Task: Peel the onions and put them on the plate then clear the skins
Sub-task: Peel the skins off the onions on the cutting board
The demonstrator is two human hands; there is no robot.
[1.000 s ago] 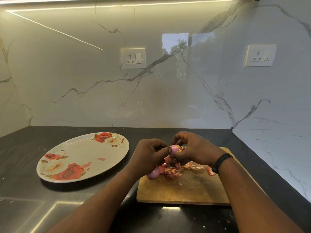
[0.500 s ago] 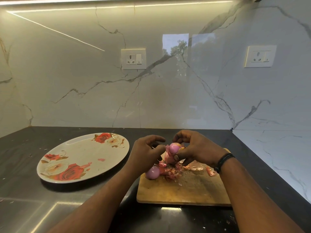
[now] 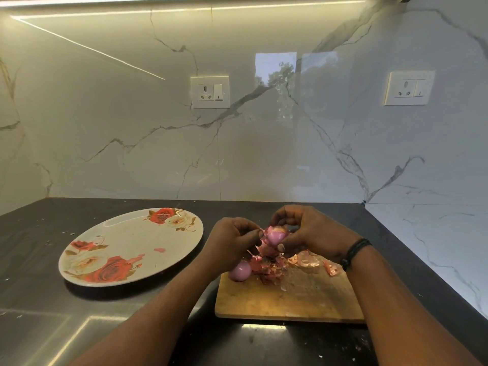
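My right hand (image 3: 311, 233) grips a small pink onion (image 3: 276, 236) above the far end of the wooden cutting board (image 3: 287, 299). My left hand (image 3: 232, 240) pinches a thin strip of skin at the onion's left side. A peeled pink onion (image 3: 239, 270) lies on the board's far left corner. Beside it sits a heap of pink and brown skins (image 3: 280, 264), reaching right under my right hand. The oval plate (image 3: 132, 244) with red roses lies to the left on the dark counter, with one small pink scrap (image 3: 159, 250) on it.
The dark counter (image 3: 39, 299) runs to a marble wall behind and a marble side wall on the right. Two wall sockets (image 3: 210, 92) sit above the counter. Small skin flecks lie on the counter near the plate and near the front right.
My left hand opened away from the onion, then came back and now pinches a strip of skin at its left side. My right hand has kept hold of the onion.
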